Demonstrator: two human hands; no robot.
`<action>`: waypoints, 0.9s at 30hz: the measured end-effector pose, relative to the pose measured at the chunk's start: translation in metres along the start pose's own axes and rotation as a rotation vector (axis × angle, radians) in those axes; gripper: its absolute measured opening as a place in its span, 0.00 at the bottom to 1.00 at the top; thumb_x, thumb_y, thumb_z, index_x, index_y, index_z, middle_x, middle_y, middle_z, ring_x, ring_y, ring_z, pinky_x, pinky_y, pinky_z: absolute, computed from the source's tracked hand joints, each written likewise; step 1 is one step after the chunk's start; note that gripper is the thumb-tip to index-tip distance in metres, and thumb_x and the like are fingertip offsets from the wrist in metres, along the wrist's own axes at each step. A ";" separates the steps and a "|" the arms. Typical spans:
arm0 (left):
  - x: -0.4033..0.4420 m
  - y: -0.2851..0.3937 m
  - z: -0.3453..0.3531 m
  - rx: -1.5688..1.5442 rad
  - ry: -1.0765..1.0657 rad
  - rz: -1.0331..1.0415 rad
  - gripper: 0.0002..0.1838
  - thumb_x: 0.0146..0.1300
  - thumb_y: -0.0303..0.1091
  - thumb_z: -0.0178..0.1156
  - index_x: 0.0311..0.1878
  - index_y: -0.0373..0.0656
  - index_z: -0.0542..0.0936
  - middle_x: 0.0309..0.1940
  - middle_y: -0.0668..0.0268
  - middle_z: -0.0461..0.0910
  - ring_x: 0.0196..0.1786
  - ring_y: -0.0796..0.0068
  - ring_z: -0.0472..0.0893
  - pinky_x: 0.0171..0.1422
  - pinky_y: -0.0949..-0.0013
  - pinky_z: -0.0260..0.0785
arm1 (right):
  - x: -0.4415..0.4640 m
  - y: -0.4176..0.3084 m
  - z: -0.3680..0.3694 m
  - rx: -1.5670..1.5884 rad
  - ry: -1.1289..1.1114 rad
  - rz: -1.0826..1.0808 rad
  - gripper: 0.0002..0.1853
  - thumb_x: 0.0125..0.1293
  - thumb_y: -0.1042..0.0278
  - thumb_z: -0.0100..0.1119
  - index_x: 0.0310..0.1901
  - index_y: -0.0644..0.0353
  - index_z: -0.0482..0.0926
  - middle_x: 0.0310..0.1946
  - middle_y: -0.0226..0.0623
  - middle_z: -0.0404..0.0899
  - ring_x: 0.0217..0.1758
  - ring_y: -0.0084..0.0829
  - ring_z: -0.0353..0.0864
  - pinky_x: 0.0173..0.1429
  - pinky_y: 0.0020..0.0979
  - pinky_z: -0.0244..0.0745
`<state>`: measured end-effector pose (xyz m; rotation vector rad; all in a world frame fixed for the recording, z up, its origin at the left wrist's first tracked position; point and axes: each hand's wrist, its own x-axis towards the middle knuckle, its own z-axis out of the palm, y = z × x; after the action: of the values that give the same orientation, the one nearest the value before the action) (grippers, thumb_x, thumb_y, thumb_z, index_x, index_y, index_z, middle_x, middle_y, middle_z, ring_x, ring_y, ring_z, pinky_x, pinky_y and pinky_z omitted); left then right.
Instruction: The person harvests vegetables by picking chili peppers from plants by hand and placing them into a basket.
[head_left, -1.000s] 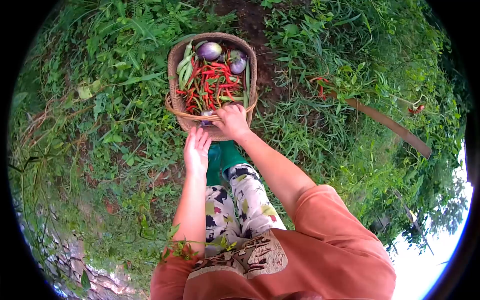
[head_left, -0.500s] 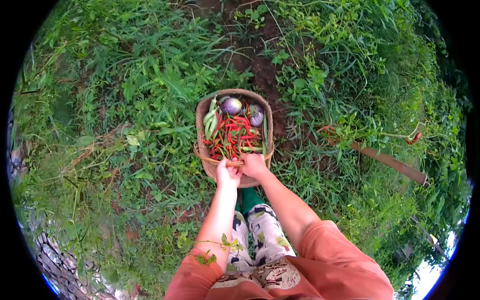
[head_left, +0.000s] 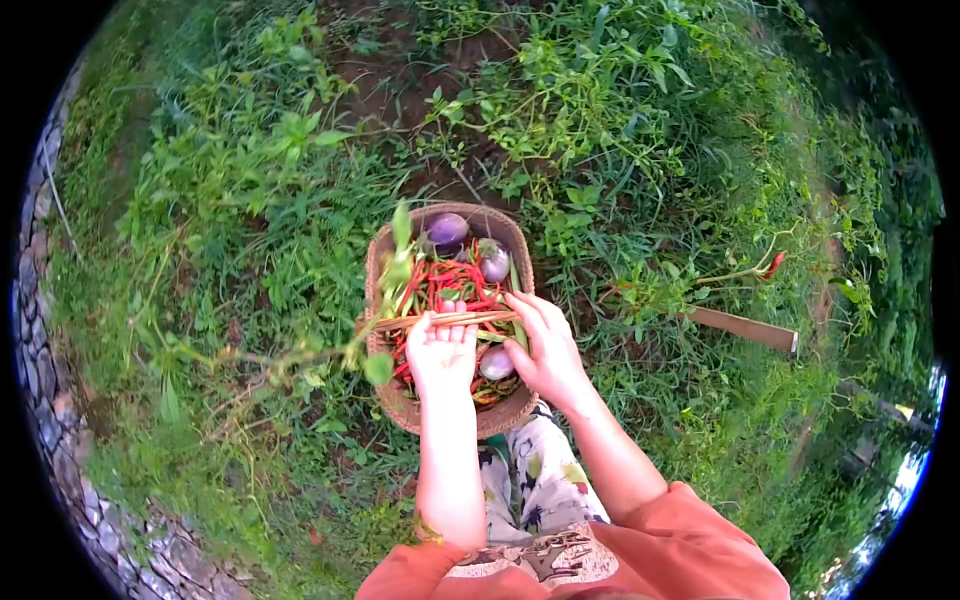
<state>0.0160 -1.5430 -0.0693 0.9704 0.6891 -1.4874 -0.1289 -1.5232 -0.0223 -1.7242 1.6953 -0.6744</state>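
Note:
A woven basket (head_left: pixel 519 245) is in front of my legs, holding red chili peppers (head_left: pixel 445 278), green pods and purple-and-white eggplants (head_left: pixel 447 230). My left hand (head_left: pixel 442 365) is palm up, its fingers curled under the basket's thin handle (head_left: pixel 490 317), which crosses above the contents. My right hand (head_left: pixel 548 350) has its fingers apart beside the handle's right end, with the fingertips near or touching it. A pale eggplant (head_left: pixel 496 363) shows between my two hands. A blurred leafy stem partly covers the basket's left rim.
Grass and weeds (head_left: pixel 240 230) surround the basket, with bare soil (head_left: pixel 385 85) beyond it. A flat wooden board (head_left: pixel 745 326) lies at the right, near a plant stem with a red tip (head_left: pixel 772 265). A stone wall (head_left: pixel 70 460) curves along the lower left.
The basket's near part has come into view from under my hands, showing another eggplant. My right hand has loosened from the handle and spread. The view has shifted, and a leafy stem crosses the left side.

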 end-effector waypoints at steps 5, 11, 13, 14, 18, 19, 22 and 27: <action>0.053 0.015 0.056 -0.039 0.098 0.100 0.10 0.58 0.32 0.51 0.40 0.38 0.68 0.42 0.59 0.74 0.54 0.56 0.71 0.63 0.47 0.58 | -0.020 0.035 -0.054 0.469 -0.289 0.399 0.20 0.59 0.74 0.53 0.54 0.62 0.69 0.44 0.41 0.77 0.44 0.32 0.77 0.50 0.30 0.72; 0.121 0.062 0.125 0.091 0.072 0.205 0.13 0.58 0.27 0.48 0.45 0.32 0.68 0.48 0.54 0.73 0.54 0.53 0.72 0.64 0.51 0.59 | -0.058 0.063 -0.110 0.418 -0.377 0.654 0.16 0.60 0.73 0.51 0.50 0.64 0.72 0.41 0.42 0.78 0.45 0.32 0.79 0.50 0.28 0.73; 0.144 0.076 0.150 0.200 0.008 0.202 0.13 0.57 0.25 0.47 0.45 0.31 0.69 0.46 0.52 0.75 0.51 0.54 0.74 0.61 0.53 0.63 | -0.068 0.064 -0.122 0.429 -0.427 0.789 0.16 0.60 0.73 0.50 0.50 0.65 0.72 0.42 0.43 0.78 0.45 0.32 0.79 0.50 0.28 0.73; 0.163 0.087 0.164 0.265 -0.032 0.186 0.13 0.56 0.24 0.47 0.45 0.30 0.70 0.44 0.51 0.76 0.49 0.55 0.75 0.60 0.53 0.65 | -0.075 0.064 -0.126 0.404 -0.439 0.814 0.16 0.60 0.72 0.50 0.50 0.65 0.72 0.42 0.44 0.78 0.44 0.32 0.79 0.50 0.29 0.73; 0.231 0.155 0.167 0.354 -0.110 0.164 0.21 0.58 0.21 0.40 0.55 0.20 0.63 0.56 0.41 0.66 0.62 0.51 0.65 0.69 0.54 0.54 | -0.083 0.043 -0.157 0.311 -0.482 0.826 0.15 0.61 0.65 0.50 0.48 0.60 0.74 0.42 0.43 0.78 0.43 0.38 0.79 0.47 0.33 0.73; 0.212 0.151 0.188 0.328 -0.145 0.216 0.22 0.59 0.21 0.41 0.56 0.20 0.61 0.58 0.41 0.63 0.63 0.51 0.62 0.70 0.54 0.52 | -0.086 0.043 -0.160 0.351 -0.496 0.844 0.15 0.61 0.65 0.49 0.48 0.60 0.74 0.42 0.43 0.78 0.44 0.37 0.79 0.48 0.32 0.73; 0.255 0.182 0.165 0.270 -0.257 0.260 0.24 0.57 0.21 0.43 0.58 0.21 0.60 0.59 0.43 0.63 0.64 0.51 0.61 0.72 0.53 0.48 | -0.065 0.053 -0.172 0.332 -0.475 0.815 0.15 0.61 0.68 0.49 0.50 0.59 0.72 0.41 0.41 0.78 0.45 0.34 0.79 0.50 0.31 0.73; 0.295 0.175 0.148 0.302 -0.062 0.184 0.27 0.63 0.32 0.42 0.62 0.23 0.54 0.65 0.47 0.55 0.67 0.52 0.56 0.72 0.52 0.46 | -0.003 0.050 -0.194 0.551 -0.144 0.911 0.10 0.66 0.71 0.47 0.47 0.64 0.71 0.41 0.34 0.76 0.45 0.24 0.77 0.49 0.27 0.73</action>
<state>0.1651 -1.8422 -0.2362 1.1780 0.3242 -1.4754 -0.3054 -1.5344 0.0723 -0.5078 1.7356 -0.4853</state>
